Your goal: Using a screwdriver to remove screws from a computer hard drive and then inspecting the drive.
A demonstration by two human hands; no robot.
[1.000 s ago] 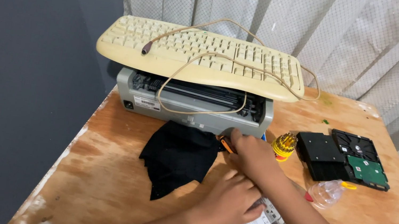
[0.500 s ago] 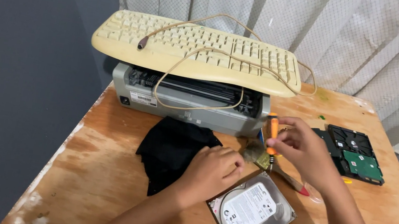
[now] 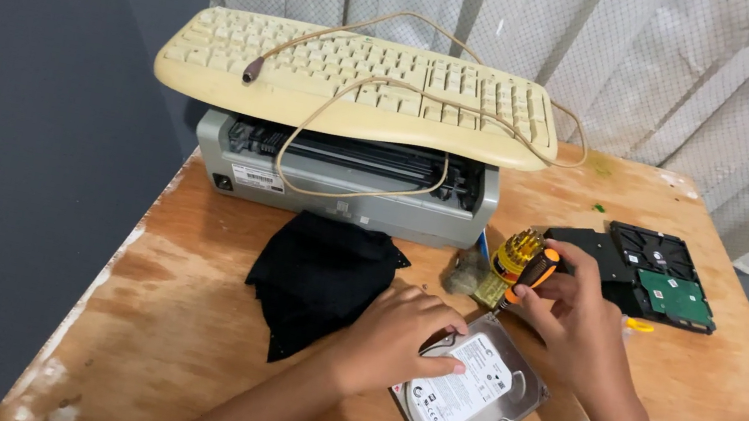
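Note:
A silver hard drive [image 3: 477, 400] with a white label lies on the wooden table [image 3: 172, 329] in front of me. My left hand [image 3: 394, 338] rests on its left part, fingers spread over the label and edge. My right hand [image 3: 579, 321] is closed around an orange-and-black screwdriver [image 3: 532, 270], its tip pointing down toward the drive's far corner. Just behind the screwdriver stands a yellow holder of screwdriver bits [image 3: 511, 256].
A black cloth [image 3: 318, 272] lies left of the drive. A grey printer [image 3: 349, 181] carries a cream keyboard [image 3: 355, 85] with its cable looped over it. Two more dark hard drives [image 3: 658, 273] lie at the right. Curtains hang behind; a dark wall stands left.
My right hand lifted the screwdriver from beside the printer and brought it toward the drive's far corner. My left hand moved onto the drive's label. The drive now lies fully in view.

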